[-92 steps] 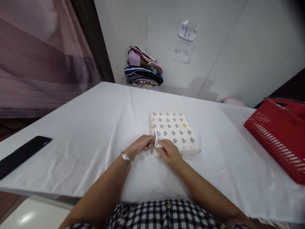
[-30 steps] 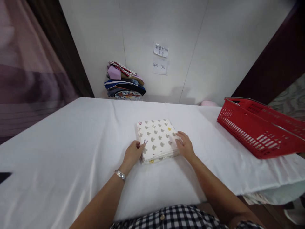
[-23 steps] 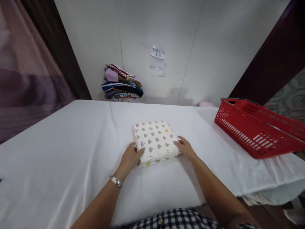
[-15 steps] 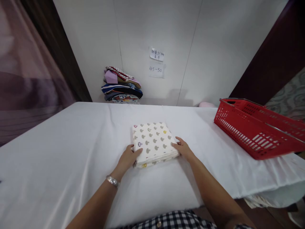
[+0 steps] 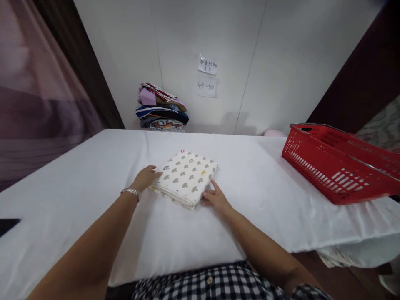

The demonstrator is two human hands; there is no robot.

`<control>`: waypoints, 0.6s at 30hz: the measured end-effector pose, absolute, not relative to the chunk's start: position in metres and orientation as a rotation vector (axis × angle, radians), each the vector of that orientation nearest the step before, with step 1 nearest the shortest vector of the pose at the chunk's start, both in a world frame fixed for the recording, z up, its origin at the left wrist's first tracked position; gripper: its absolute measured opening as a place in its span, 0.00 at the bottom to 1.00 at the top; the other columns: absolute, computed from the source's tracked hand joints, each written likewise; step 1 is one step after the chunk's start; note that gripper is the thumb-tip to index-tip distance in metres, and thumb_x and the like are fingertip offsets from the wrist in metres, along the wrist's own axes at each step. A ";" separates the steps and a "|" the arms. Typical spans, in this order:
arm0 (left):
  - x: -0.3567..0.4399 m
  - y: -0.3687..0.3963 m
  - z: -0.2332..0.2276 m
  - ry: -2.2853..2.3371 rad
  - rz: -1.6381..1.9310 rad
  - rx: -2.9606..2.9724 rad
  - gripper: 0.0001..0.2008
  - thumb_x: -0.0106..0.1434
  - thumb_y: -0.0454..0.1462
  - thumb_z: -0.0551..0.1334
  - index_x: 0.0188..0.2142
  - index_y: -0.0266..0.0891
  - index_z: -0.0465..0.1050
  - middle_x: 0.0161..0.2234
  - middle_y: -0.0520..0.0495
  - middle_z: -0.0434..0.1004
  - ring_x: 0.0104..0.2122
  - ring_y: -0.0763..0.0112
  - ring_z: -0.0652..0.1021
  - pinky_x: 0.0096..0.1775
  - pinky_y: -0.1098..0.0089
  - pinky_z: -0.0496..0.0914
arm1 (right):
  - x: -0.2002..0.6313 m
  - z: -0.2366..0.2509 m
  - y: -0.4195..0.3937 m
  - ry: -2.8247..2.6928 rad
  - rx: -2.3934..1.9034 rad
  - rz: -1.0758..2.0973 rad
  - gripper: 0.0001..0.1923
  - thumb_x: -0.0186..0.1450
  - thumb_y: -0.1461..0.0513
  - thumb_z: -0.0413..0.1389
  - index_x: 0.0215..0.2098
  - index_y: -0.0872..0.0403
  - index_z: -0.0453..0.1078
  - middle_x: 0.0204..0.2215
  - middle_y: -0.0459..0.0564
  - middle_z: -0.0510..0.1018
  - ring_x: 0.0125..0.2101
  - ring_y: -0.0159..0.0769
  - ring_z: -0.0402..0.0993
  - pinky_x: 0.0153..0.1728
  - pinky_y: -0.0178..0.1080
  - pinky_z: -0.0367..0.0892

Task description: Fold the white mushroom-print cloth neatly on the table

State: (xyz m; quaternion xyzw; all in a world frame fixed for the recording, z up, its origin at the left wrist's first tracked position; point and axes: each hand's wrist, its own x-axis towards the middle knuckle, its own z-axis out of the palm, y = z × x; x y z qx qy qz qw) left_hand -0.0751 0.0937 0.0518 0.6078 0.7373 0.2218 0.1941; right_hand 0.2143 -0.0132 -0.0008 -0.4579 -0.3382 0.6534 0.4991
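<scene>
**Folded cloth getting nudged around on the bench**

The folding part is looking finished to me: the spotted cloth point(image 5: 185, 179) is lying as a neat flat packet on the white bench point(image 5: 93, 175), turned at an angle, roughly in the middle and a bit towards the far side. So the step in hand, I'm guessing, is handling the finished packet rather than making another fold.

The left hand point(image 5: 144, 178) is reaching well forward, arm almost straight, with the fingers resting against the left corner of the cloth. The right hand point(image 5: 215, 198) is sitting lower and closer in, palm down, fingertips touching the near right edge. Neither grip is clamping on anything; both hands are lying loosely spread against the sides, more bracketing the cloth than pinching it. A bracelet point(image 5: 131, 192) is showing on the left wrist.

If the packet is getting lifted, the fingers are going to need to slide under both edges evenly so the layers aren't slipping apart.

A red basket point(image 5: 334, 166) is sitting well off to the right, and a pile of folded clothes point(image 5: 162, 107) is stacked by the wall at the back.
</scene>
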 end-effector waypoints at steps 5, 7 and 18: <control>-0.037 0.046 0.052 1.893 0.931 2.204 0.18 0.62 0.44 0.55 0.47 0.37 0.70 0.48 0.41 0.74 0.48 0.58 0.73 0.50 0.58 0.67 | 0.226 0.011 -0.019 -0.686 -1.075 1.712 0.44 0.58 0.65 0.61 0.65 0.54 0.43 0.38 0.53 0.78 0.37 0.40 0.78 0.35 0.43 0.75; -0.017 0.018 0.047 1.626 0.982 2.351 0.19 0.63 0.47 0.54 0.47 0.40 0.70 0.48 0.43 0.74 0.49 0.60 0.73 0.50 0.59 0.67 | 0.226 0.013 -0.022 -0.731 -1.007 1.823 0.32 0.59 0.63 0.60 0.60 0.55 0.56 0.41 0.55 0.78 0.37 0.40 0.78 0.35 0.41 0.75; 0.017 -0.031 0.019 1.223 0.938 2.636 0.18 0.63 0.41 0.57 0.52 0.41 0.66 0.49 0.43 0.73 0.49 0.62 0.72 0.51 0.56 0.66 | 0.214 0.014 -0.027 -0.908 -1.031 1.979 0.07 0.60 0.69 0.55 0.36 0.59 0.71 0.35 0.54 0.80 0.34 0.36 0.79 0.33 0.38 0.75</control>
